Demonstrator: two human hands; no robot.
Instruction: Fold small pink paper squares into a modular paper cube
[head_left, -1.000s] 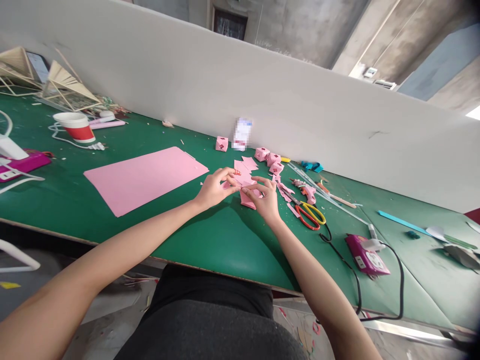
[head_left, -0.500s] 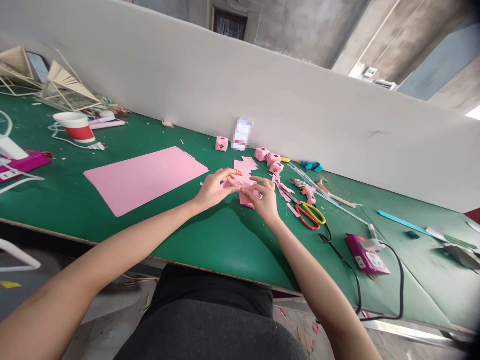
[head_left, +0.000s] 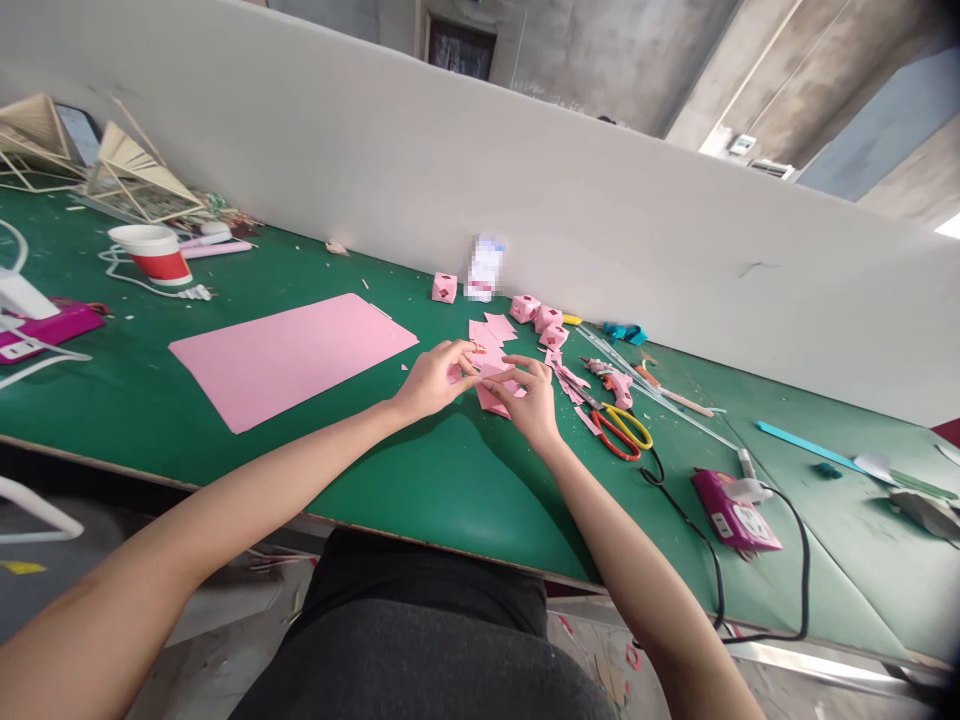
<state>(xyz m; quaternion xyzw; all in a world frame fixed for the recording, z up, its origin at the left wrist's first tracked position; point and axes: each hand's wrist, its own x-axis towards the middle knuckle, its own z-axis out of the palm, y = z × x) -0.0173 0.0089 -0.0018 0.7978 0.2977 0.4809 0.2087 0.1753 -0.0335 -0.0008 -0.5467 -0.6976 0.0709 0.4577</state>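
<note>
My left hand (head_left: 437,381) and my right hand (head_left: 528,392) meet at the fingertips over small pink paper pieces (head_left: 487,334) on the green table. Both hands are closed in a pinch on a small piece of pink paper, mostly hidden by the fingers. Just below my right fingers lies more folded pink paper (head_left: 491,402). Beyond the hands stand several pink folded paper shapes (head_left: 551,333) with cut-out holes. To the right are scissors (head_left: 621,432) with red and yellow handles, next to pink scraps (head_left: 586,420).
A large pink sheet (head_left: 292,362) lies on the left, near a paper cup (head_left: 154,256). On the right are a pink glue gun (head_left: 619,386), clear sticks, and a purple power strip (head_left: 736,512) with a black cable. A white partition (head_left: 337,160) borders the table's back.
My hands stay in almost the same place. The fingertips have shifted very slightly around the pinched paper; the things on the table have not moved.
</note>
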